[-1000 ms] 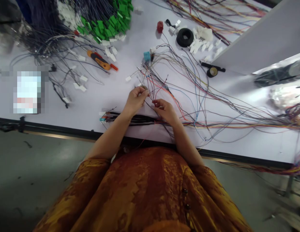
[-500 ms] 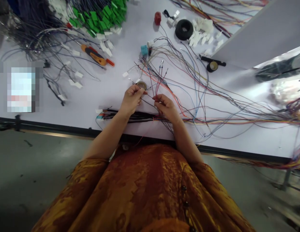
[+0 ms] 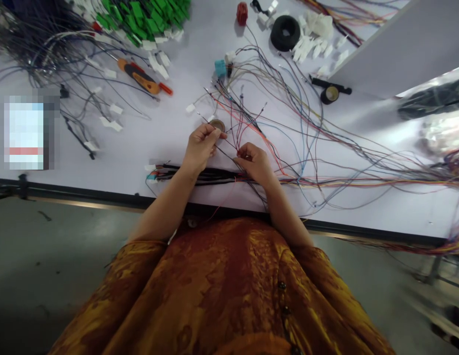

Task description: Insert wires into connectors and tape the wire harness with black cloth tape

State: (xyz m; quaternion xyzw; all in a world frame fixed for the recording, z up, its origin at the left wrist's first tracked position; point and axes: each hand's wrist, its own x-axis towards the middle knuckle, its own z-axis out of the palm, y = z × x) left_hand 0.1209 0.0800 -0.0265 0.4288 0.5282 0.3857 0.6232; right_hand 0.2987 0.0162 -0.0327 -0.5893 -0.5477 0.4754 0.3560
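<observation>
Between the fingertips of my left hand (image 3: 200, 148) is a thin dark wire (image 3: 225, 154), its bare end poking out past the thumb. My right hand (image 3: 253, 160) pinches red wires (image 3: 239, 134) whose terminal ends fan out upward. A roll of brown tape (image 3: 217, 125) lies just beyond my left fingertips. Below both hands runs a black-sleeved cable bundle (image 3: 214, 176) with small connectors at its left end. A light-blue connector (image 3: 220, 68) with wires attached sits farther up the table.
An orange-and-black screwdriver (image 3: 140, 77) lies at upper left, near a heap of green connectors (image 3: 148, 19). Toward the upper right are a black tape roll (image 3: 285, 33), a red connector (image 3: 242, 14) and white connectors (image 3: 314, 37). Loose wires (image 3: 348, 143) stretch right across the table.
The terminal ends of the red wires have spread apart, with one swinging right. Both hands keep their pinch and have barely moved. The whole view has shifted slightly.
</observation>
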